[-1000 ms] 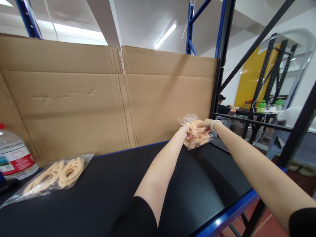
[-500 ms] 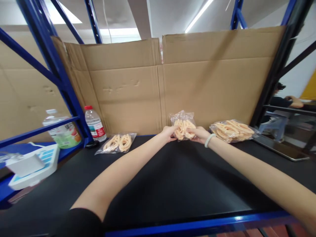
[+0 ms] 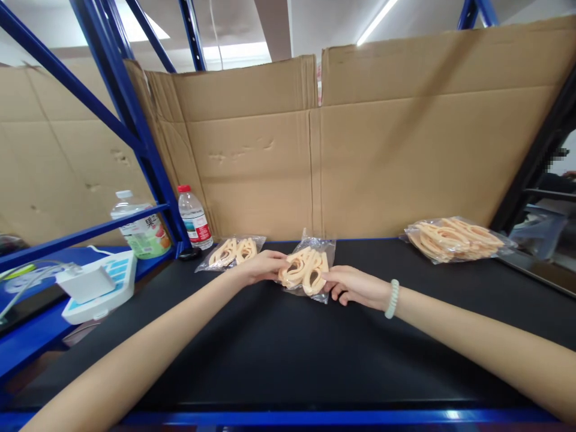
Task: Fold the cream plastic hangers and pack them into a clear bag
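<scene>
Between my hands is a clear plastic bag (image 3: 306, 267) of pale peach, loop-shaped pieces, low over the black tabletop (image 3: 288, 354). My left hand (image 3: 265, 267) is closed on the bag's left edge. With thumb and fingers, my right hand (image 3: 348, 283), below a pale bead bracelet (image 3: 393, 299), pinches the right edge. A second bag of the same loops (image 3: 233, 252) lies flat just left of my left hand. Farther right, a fuller bag of loops (image 3: 454, 239) rests near the cardboard.
A cardboard wall (image 3: 252, 174) closes off the back. At left stand a red-capped water bottle (image 3: 195, 222), a juice bottle (image 3: 143, 231), and a white power strip (image 3: 103, 285) beside a blue rack post (image 3: 155, 174). Part of a person shows at the far right.
Both hands have brought the bag left and lower, nearer the bag at left. The bag has spread flatter between them. The camera view has turned a little to the left.
</scene>
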`<state>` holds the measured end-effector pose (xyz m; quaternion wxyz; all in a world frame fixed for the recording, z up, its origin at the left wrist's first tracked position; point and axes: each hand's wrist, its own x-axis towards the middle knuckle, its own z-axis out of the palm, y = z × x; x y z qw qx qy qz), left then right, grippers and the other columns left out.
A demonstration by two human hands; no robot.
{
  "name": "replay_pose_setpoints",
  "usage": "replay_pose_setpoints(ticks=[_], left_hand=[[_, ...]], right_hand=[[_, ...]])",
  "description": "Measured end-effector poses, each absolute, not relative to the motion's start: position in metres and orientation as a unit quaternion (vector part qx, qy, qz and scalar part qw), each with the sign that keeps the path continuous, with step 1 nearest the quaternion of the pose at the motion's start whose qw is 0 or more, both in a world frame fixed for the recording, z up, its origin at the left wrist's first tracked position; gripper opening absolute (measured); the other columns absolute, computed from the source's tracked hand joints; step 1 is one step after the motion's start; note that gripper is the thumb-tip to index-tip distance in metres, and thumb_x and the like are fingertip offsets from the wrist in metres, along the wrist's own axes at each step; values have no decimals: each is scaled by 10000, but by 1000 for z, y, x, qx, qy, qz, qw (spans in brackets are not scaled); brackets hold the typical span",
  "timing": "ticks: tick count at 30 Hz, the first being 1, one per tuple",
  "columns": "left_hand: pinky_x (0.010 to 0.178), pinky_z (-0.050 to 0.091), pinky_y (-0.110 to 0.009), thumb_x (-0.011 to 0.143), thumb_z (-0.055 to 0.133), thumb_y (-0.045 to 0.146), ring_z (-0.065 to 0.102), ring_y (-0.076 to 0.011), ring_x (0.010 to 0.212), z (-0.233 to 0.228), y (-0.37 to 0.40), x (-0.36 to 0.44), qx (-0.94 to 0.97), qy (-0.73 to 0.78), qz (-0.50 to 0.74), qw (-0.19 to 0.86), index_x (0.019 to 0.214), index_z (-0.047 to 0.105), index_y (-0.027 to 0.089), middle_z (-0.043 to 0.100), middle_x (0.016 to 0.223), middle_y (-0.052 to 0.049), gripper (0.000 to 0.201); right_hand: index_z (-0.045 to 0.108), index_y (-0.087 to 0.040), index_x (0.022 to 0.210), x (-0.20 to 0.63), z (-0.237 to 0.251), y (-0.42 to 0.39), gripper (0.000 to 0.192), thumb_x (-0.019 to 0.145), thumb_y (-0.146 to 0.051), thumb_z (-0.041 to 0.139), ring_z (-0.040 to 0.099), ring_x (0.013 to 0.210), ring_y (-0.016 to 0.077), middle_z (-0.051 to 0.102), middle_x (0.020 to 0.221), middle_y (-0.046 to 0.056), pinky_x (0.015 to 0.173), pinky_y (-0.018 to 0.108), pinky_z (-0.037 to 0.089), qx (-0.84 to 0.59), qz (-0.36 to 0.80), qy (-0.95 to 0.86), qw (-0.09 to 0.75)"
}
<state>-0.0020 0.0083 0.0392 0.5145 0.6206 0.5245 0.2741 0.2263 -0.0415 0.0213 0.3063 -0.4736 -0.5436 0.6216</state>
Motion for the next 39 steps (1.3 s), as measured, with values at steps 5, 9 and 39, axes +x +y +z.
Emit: replay_pose_setpoints(ticks=[5,9,39], left_hand=[[741,528,-318,668,702,329,672,-245,857,42,24,1,730,511,252,377,984,705,154,725,929,-89,361],[1029,378,-452,750,629,343,522,-324,1191,36,18,11,787,503,292,206,1173,615,164,606,1256,-137,460],[1138,281,-413,967,338,415,376,-226,1359,14,-17,-25,867,411,259,109,1432,363,202,402,1484,-67,512]], right_hand=[[633,-124,856,241,34,-78,144,857,-262,591,528,485,71,635,672,16,431,159,368,-449,607,-636,160],[669,-139,859,255,52,-91,204,896,-263,511,552,554,98,640,694,14,514,194,407,-396,446,-797,101],[488,-174,1320,265,8,-52,361,967,-199,411,340,1342,250,461,1382,151,1066,459,393,-181,-27,-962,201]])
